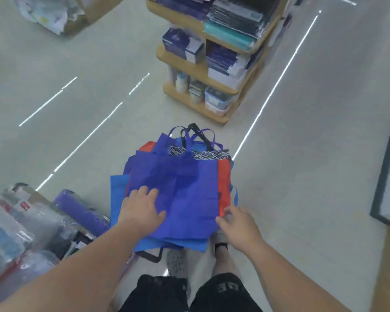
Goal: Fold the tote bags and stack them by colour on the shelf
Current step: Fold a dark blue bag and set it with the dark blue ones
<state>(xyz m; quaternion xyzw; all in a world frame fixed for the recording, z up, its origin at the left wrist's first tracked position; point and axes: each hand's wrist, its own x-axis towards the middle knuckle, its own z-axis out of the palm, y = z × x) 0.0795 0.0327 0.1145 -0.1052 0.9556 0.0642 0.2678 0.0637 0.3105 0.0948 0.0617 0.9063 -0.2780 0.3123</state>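
Note:
A pile of tote bags lies in front of me above the floor, over my feet. On top is a dark blue tote bag (pixel 180 188) with its handles pointing away. Under it show a red tote bag (pixel 223 176), a lighter blue tote bag (pixel 118 194) and a bag with a black-and-white patterned edge (pixel 203 154). My left hand (pixel 140 210) rests flat on the dark blue bag's near left part, fingers spread. My right hand (pixel 236 224) has its fingers curled at the pile's near right corner, next to the red bag's edge; whether it pinches fabric is not clear.
A wooden shelf unit (pixel 203 70) with stacked packaged goods stands ahead on the floor. Plastic-wrapped goods (pixel 16 233) and a purple package (pixel 77 208) crowd the left. A dark-edged board (pixel 385 181) lies at right. More wrapped goods sit far left (pixel 52 12).

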